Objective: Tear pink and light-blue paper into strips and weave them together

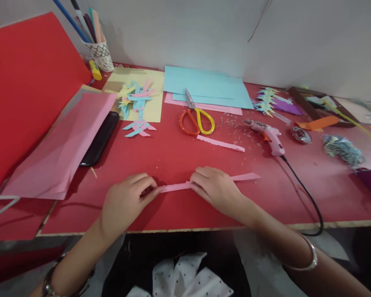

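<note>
A narrow pink paper strip (176,187) lies across the red table near its front edge. My left hand (128,196) pinches the strip's left end between thumb and fingers. Bent over its middle, my right hand (214,187) presses and grips the paper, and the flat right end sticks out beyond the knuckles. Just behind the hands rests a second pink strip (221,143), which looks folded. Scissors (193,113) with one red and one yellow handle lie behind that, blades pointing to the wall.
A pink glue gun (267,136) lies at right, its black cord hanging over the front edge. Blue paper sheets (204,84), woven paper strips (139,103) and a pen cup (100,55) stand toward the back. Pink sheets (64,140) partly cover a black phone (102,140) at left.
</note>
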Motion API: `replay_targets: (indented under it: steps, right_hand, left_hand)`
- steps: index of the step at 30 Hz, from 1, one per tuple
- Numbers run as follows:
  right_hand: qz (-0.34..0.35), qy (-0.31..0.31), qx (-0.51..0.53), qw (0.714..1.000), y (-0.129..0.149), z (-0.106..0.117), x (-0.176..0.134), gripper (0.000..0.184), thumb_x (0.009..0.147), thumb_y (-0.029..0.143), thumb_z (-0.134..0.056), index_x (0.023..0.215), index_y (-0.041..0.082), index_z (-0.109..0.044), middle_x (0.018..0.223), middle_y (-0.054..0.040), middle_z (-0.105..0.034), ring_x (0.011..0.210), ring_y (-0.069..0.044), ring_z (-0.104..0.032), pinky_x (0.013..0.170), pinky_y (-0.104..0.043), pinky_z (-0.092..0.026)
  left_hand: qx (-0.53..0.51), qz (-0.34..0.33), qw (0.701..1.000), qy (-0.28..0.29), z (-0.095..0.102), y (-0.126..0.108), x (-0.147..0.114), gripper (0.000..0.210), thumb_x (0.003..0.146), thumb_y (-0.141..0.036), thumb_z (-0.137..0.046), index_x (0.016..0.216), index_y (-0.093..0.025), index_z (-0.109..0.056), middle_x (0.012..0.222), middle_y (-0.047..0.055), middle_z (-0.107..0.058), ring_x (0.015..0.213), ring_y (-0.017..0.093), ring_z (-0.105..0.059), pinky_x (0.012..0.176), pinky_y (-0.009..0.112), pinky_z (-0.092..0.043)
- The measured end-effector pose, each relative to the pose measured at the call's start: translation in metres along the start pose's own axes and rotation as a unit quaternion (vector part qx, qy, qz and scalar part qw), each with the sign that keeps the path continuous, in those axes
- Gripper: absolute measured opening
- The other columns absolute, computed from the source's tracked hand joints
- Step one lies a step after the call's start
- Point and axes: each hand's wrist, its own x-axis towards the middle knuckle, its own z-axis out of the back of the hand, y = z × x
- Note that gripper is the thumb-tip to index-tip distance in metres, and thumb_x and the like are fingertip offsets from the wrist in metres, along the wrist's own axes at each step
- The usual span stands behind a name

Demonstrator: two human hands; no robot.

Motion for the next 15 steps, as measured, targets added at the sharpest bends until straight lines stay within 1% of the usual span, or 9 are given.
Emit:
replay_targets:
  steps: [7,15]
  right_hand:
    - [-0.001,-0.015,0.005,1.0,-0.0011,-0.0043,-0.0004,0.028,0.087,0.028,-0.035,0.071,0.016,-0.054,0.068,-0.0019,-0.05,0.061,-0.012,-0.041,0.057,-0.024,-0.026]
    - [-0.005,-0.014,-0.014,1.0,0.0003,-0.0063,0.0008,0.03,0.087,0.031,-0.035,0.069,0.017,-0.054,0.068,-0.0015,-0.05,0.06,-0.012,-0.04,0.056,-0.026,-0.024]
  left_hand:
    - [0.027,-0.015,0.999,-0.024,-0.0012,-0.0013,-0.0003,0.045,0.084,-0.045,-0.029,0.061,-0.017,-0.055,0.057,0.0,-0.054,0.052,0.01,-0.048,0.049,0.021,-0.033]
    - [0.025,-0.014,0.999,-0.022,-0.0017,-0.0001,-0.0013,0.045,0.085,-0.045,-0.028,0.062,-0.017,-0.054,0.058,0.0,-0.054,0.052,0.011,-0.05,0.048,0.022,-0.033]
